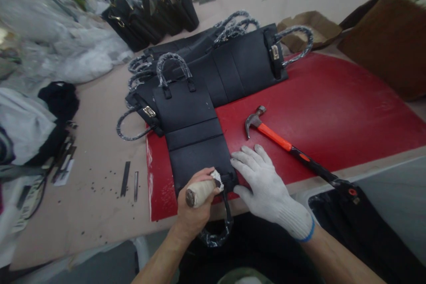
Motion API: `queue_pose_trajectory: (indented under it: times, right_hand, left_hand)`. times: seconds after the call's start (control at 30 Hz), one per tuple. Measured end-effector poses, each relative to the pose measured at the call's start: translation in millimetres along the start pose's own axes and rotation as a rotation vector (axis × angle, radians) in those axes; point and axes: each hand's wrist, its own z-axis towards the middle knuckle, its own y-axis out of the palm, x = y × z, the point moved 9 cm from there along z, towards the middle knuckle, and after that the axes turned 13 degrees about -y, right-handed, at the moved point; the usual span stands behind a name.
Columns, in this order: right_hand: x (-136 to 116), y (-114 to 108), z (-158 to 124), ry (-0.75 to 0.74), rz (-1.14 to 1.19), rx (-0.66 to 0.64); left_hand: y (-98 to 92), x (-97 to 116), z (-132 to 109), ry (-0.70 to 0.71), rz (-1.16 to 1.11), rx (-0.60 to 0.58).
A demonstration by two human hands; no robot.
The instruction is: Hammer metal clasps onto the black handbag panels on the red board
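Note:
My bare left hand (196, 202) is closed around a short tool wrapped in pale tape (203, 191), its dark round end facing up. The tool's working end is hidden by my fingers and cannot be made out. Under it lies a black bag panel (196, 153), spread flat, with a plastic-wrapped handle (216, 238) hanging over the table's near edge. My right hand (261, 184), in a white knit glove with a blue cuff, rests palm down with fingers spread, at the panel's right edge and on the red mat (333, 106). Nothing is in it.
A claw hammer (274, 136) with an orange and black handle lies right of the panel. More black bag panels (233, 75) with wrapped handles are stacked behind. Thin metal strips (125, 179) lie left. Finished-looking black bags (153, 15) and cardboard boxes (382, 44) stand farther back.

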Motion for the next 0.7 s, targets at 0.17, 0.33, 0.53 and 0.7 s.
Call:
queue_pose_trajectory:
  times: [0.17, 0.33, 0.53, 0.7]
  right_hand:
    - [0.7, 1.4, 0.0, 0.000, -0.004, -0.006]
    - [0.8, 1.4, 0.1, 0.007, -0.006, -0.026]
    - [-0.6, -0.2, 1.0, 0.009, -0.007, -0.008]
    - [-2.5, -1.6, 1.8, 0.001, -0.010, 0.000]
  left_hand:
    - [3.5, 1.8, -0.1, 0.036, 0.000, -0.062]
    - [4.4, 3.7, 5.3, 0.022, -0.005, -0.076]
    - [8.5, 7.5, 15.4, -0.005, 0.017, -0.096]
    - [8.5, 9.8, 13.9, 0.011, 0.037, -0.065]
